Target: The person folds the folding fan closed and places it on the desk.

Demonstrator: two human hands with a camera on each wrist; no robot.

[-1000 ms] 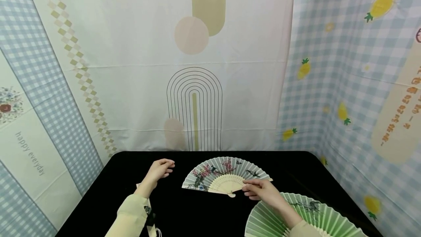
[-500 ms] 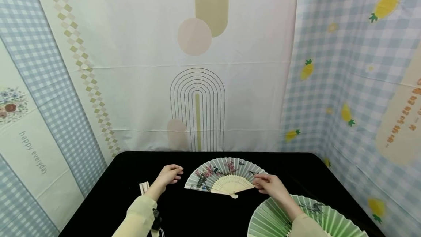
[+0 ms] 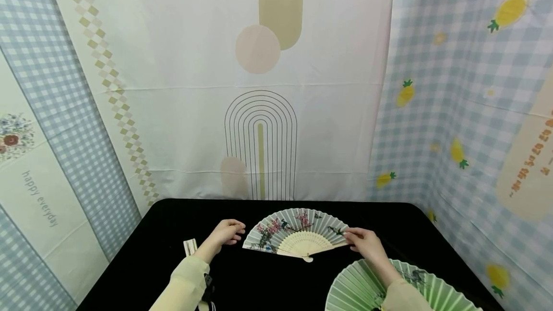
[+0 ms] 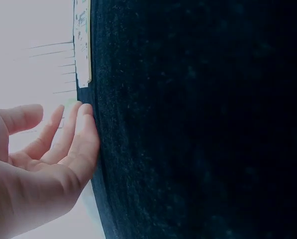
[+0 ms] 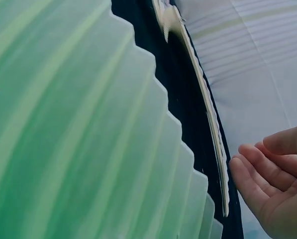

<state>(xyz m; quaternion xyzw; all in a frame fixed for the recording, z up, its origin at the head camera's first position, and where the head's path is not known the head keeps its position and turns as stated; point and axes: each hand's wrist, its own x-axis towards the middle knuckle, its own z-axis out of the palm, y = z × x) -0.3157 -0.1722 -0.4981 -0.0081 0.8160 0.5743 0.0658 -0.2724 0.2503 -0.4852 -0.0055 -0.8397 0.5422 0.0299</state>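
A spread folding fan point(image 3: 298, 232) with pink blossoms and birds on pale cloth and cream ribs lies on a black-covered table. My left hand point(image 3: 224, 233) is just left of the fan's left tip, apart from it; in the left wrist view its fingers are loosely bent and nothing is between them. At the fan's right end is my right hand point(image 3: 365, 244), thumb and fingertips over or beside the edge. The right wrist view shows that hand point(image 5: 277, 174) relaxed close to the fan's edge point(image 5: 213, 124); whether they touch is hard to tell.
A green folding fan point(image 3: 354, 287) lies spread at the front right, partly under the right forearm. A folded, cream-coloured fan-like item point(image 3: 190, 247) is partly hidden by the left forearm. The black table point(image 3: 268, 282) meets a printed cloth backdrop point(image 3: 328, 133) behind.
My right hand has moved outward along the fan's right rib to its outer end. My left hand has come slightly rightward, nearer the fan's left tip. The camera view has shifted a little.
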